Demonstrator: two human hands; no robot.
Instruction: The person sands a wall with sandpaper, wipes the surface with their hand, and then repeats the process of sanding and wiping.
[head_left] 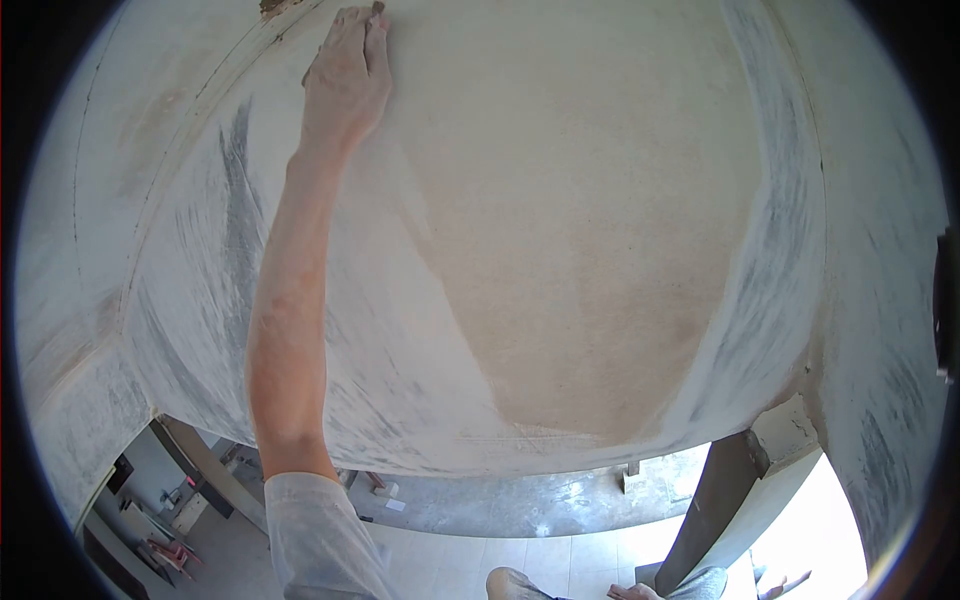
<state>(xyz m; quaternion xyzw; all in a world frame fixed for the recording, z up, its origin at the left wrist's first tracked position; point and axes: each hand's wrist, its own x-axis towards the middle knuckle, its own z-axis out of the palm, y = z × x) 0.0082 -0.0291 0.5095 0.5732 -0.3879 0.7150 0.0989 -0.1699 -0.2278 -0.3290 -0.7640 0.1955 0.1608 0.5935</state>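
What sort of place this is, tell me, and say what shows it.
Most likely a building interior being finished or renovated: the broad surface ahead is patchy white and brown with grey streaks, the pillar below has a rough, chipped-looking top, and the left hand is against that surface.

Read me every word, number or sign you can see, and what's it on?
There are none I can read.
The plastered surface shows only smears and streaks, no letters.
The reddish object at lower left is too small and blurred to tell.

The head camera faces plaster (580, 230) — close up.
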